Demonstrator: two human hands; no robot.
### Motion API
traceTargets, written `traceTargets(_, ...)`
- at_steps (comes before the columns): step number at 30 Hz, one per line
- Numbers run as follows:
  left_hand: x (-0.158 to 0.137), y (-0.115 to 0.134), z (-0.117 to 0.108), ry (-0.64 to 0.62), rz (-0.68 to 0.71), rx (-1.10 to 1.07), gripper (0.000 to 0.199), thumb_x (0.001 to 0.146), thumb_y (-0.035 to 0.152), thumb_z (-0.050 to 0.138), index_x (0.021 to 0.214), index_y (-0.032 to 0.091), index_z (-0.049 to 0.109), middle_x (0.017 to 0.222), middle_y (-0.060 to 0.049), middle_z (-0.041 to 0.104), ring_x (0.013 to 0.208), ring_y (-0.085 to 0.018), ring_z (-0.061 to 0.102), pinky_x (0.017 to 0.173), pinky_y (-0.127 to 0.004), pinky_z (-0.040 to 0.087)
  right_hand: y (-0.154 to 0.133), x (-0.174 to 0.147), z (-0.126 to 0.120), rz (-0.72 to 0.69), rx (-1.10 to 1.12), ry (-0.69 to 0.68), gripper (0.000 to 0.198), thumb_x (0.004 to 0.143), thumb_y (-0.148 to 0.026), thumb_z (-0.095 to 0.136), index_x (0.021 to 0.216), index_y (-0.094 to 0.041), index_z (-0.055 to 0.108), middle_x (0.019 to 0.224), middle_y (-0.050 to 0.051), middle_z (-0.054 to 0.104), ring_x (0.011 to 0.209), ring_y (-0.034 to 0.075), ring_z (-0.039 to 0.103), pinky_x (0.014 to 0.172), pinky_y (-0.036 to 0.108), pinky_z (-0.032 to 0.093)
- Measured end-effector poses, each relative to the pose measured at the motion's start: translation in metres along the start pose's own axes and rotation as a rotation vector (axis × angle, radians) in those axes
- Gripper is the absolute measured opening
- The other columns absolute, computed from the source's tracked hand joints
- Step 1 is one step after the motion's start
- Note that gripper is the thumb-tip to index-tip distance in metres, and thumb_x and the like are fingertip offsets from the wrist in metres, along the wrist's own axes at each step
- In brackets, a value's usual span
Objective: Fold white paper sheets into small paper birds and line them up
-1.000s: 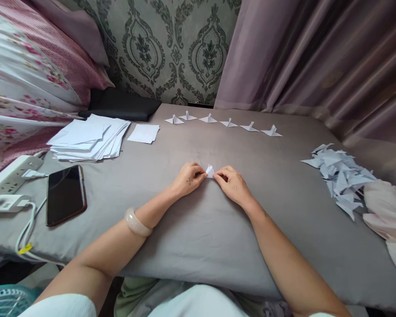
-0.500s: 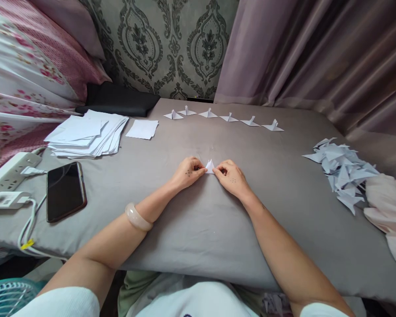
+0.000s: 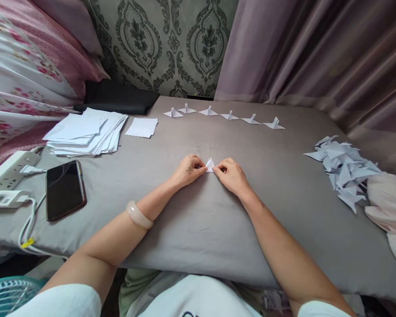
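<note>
A small white folded paper (image 3: 210,165) with a pointed top is held over the middle of the grey-covered table (image 3: 198,229). My left hand (image 3: 188,171) pinches its left side between thumb and fingers. On the opposite side, my right hand (image 3: 231,175) grips the right edge in the same way. The fingers hide both outer ends of the paper. Farther back, a row of several folded paper cranes (image 3: 208,111) stands with wings spread.
At left are a stack of white paper sheets (image 3: 86,134), a smaller pile of squares (image 3: 141,127), a phone (image 3: 65,190) and a power strip (image 3: 8,178) with cables. On the right, a heap of folded papers (image 3: 345,167) lies against a pale cloth (image 3: 386,198).
Both hands keep their pinch on the folded paper, with hardly any movement. The whole view has shifted very slightly.
</note>
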State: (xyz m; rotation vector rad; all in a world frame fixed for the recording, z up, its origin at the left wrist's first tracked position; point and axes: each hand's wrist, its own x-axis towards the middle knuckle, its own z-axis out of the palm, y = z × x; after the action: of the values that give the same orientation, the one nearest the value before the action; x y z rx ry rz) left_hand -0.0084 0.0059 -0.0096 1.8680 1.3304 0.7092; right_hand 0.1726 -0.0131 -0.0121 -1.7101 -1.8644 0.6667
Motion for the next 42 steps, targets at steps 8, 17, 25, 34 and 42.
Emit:
traceTargets(8, 0.003, -0.005, 0.003, 0.011, 0.032, 0.046, 0.013, 0.076, 0.024, 0.062, 0.068, 0.014, 0.065, 0.082, -0.004, 0.058, 0.073, -0.014, 0.053, 0.067, -0.026, 0.043, 0.000, 0.000, 0.001, -0.001, 0.006, 0.012, 0.018, 0.079, -0.032, 0.058, 0.067, -0.020, 0.062, 0.090, 0.001, 0.060, 0.069, 0.012, 0.054, 0.070, 0.028, 0.042)
traceTargets(17, 0.002, -0.004, 0.005, 0.015, 0.018, 0.102, 0.012, 0.077, 0.024, 0.062, 0.070, 0.014, 0.064, 0.086, -0.006, 0.058, 0.078, -0.015, 0.053, 0.072, -0.028, 0.044, -0.003, -0.001, 0.000, 0.011, -0.027, 0.005, 0.018, 0.080, -0.032, 0.057, 0.067, -0.021, 0.061, 0.091, 0.002, 0.060, 0.070, 0.013, 0.054, 0.070, 0.028, 0.042)
traceTargets(25, 0.000, -0.002, 0.006, 0.017, 0.046, 0.200, 0.012, 0.079, 0.025, 0.061, 0.073, 0.015, 0.061, 0.086, -0.006, 0.057, 0.082, -0.018, 0.052, 0.078, -0.032, 0.042, -0.006, -0.003, 0.000, 0.009, -0.069, 0.025, 0.018, 0.081, -0.033, 0.059, 0.068, -0.021, 0.059, 0.091, 0.002, 0.060, 0.068, 0.012, 0.054, 0.068, 0.028, 0.041)
traceTargets(34, -0.012, 0.003, 0.013, 0.064, 0.288, 0.457, 0.016, 0.091, 0.017, 0.044, 0.094, 0.019, 0.060, 0.104, -0.006, 0.060, 0.095, -0.021, 0.049, 0.081, -0.034, 0.037, -0.006, -0.009, 0.002, -0.161, -0.065, 0.046, 0.012, 0.088, -0.025, 0.053, 0.087, -0.023, 0.065, 0.096, 0.003, 0.062, 0.083, 0.016, 0.057, 0.073, 0.027, 0.042)
traceTargets(42, -0.027, 0.023, 0.012, -0.121, 0.428, 0.863, 0.022, 0.090, 0.015, 0.043, 0.096, 0.012, 0.064, 0.092, -0.012, 0.062, 0.092, -0.026, 0.051, 0.077, -0.038, 0.035, -0.012, -0.022, -0.001, -0.350, -0.380, -0.024, 0.028, 0.094, -0.018, 0.040, 0.107, -0.025, 0.065, 0.106, 0.006, 0.063, 0.098, 0.020, 0.054, 0.071, 0.030, 0.042)
